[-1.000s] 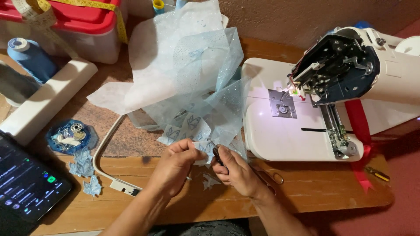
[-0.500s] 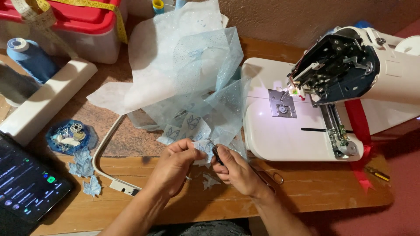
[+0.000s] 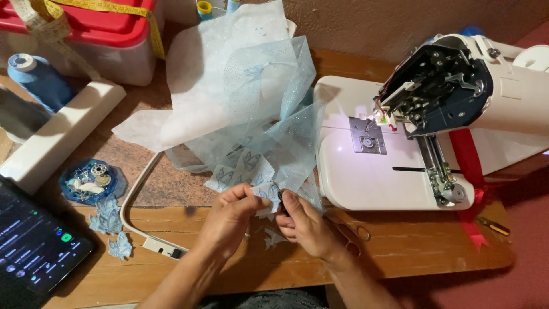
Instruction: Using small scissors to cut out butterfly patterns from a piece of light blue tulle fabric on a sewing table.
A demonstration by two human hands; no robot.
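Note:
A crumpled heap of pale blue sheer fabric with embroidered butterfly shapes lies on the wooden table. My left hand pinches a small piece at the fabric's near edge. My right hand is closed around small dark-handled scissors, right against the same piece. The blades are mostly hidden by my fingers. A small blue cut-out lies on the table under my hands.
A white sewing machine fills the right side. A white embroidery hoop lies left of my hands, near blue cut-outs, a blue bobbin dish and a tablet. A red-lidded box and blue thread cone stand at the back.
Both hands stay in almost the same spot, with only slight finger movement on the fabric piece. Nothing else has moved.

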